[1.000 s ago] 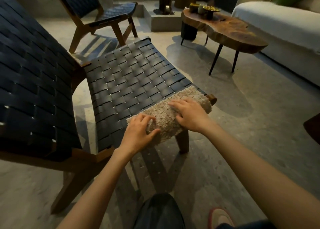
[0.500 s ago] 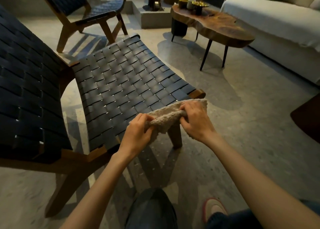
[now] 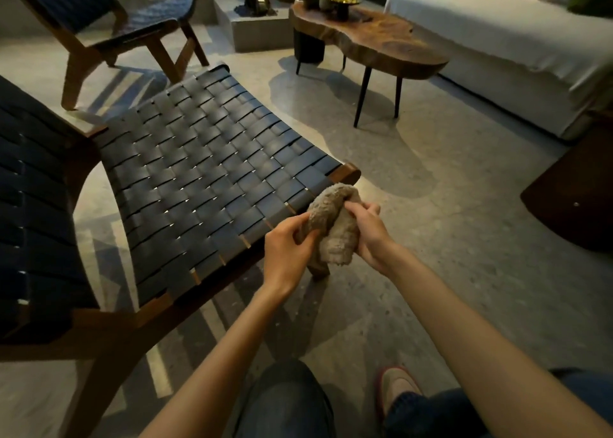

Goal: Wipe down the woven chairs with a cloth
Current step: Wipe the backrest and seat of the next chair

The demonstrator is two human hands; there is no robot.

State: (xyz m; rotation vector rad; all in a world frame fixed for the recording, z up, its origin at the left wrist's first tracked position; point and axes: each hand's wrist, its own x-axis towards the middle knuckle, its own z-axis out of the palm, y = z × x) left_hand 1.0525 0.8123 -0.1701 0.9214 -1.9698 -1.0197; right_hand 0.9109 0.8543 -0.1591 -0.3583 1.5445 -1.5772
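Observation:
A dark woven chair [image 3: 202, 172] with a wooden frame fills the left and middle of the view. Its backrest runs off the left edge. A beige fluffy cloth [image 3: 335, 232] is bunched up just off the seat's front right corner, held above the floor. My left hand [image 3: 285, 252] grips the cloth's left side. My right hand [image 3: 368, 235] pinches its right side, thumb on top. A second woven chair [image 3: 132, 16] stands at the back left.
A live-edge wooden coffee table [image 3: 374, 46] with small pots on it stands behind the chair. A white sofa [image 3: 497, 39] runs along the right. A dark wooden piece [image 3: 577, 192] sits at the right edge. My knee and shoe show at the bottom.
The cloth lay flat under both hands on the seat's front edge. Both hands gathered it, lifted it off the seat and bunched it together by the corner.

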